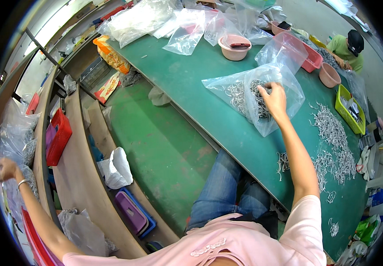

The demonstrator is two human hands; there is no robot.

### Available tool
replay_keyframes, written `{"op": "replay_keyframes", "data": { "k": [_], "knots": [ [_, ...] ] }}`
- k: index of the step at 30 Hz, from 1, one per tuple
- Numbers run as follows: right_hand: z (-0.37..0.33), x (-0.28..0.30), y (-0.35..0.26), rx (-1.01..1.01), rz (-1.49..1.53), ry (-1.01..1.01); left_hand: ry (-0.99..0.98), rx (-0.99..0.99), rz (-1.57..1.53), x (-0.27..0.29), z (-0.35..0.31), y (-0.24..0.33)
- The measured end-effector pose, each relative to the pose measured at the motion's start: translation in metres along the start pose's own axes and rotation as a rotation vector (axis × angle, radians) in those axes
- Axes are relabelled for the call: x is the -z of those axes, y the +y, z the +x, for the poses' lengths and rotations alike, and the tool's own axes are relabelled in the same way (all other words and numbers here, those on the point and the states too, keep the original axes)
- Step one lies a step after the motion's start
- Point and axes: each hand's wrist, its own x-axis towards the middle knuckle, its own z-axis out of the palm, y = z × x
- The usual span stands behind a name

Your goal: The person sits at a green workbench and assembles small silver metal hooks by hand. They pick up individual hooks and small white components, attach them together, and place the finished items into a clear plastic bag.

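On the green table, a clear plastic bag [284, 84] lies spread out with a heap of small curved silvery metal pieces [240, 97] in it. My right hand [275, 98] is at this bag, its fingers curled against the pieces; what they grip is hidden. Far to the left my left arm stretches to a shelf, where my left hand [6, 170] is beside clear plastic bags [16, 137] with greyish contents. That hand is blurred near the picture's rim, so its fingers are unclear. More curved metal pieces [331, 133] lie loose in a pile right of my right forearm.
Along the table's far side are a pink bowl [234, 52], empty-looking plastic bags [142, 20] and a pink basin [311, 62]. A yellow-green basket [350, 108] stands at the right. Another person [349, 48] works beyond. Wooden shelves [76, 168] hold a red basket [59, 137].
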Motion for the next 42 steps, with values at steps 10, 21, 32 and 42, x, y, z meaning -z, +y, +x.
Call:
{"op": "replay_keyframes", "data": {
  "k": [10,21,32,42],
  "knots": [
    [0.0,0.003,0.007,-0.256,0.462,-0.068,-0.056,0.176,-1.159,0.143,-0.074,0.423],
    [-0.034,0.062,0.003,-0.66,1.091,-0.291,-1.228,0.169,-1.781,0.261,-0.18,0.61],
    [-0.041,0.024,0.005,-0.139,0.306,-0.182,-1.594,0.695,-1.596,0.32,-0.257,0.679],
    [-0.019,-0.05,-0.014,0.04,-0.314,-0.377,-1.605,0.875,-1.812,0.324,-0.252,0.69]
  ]
}}
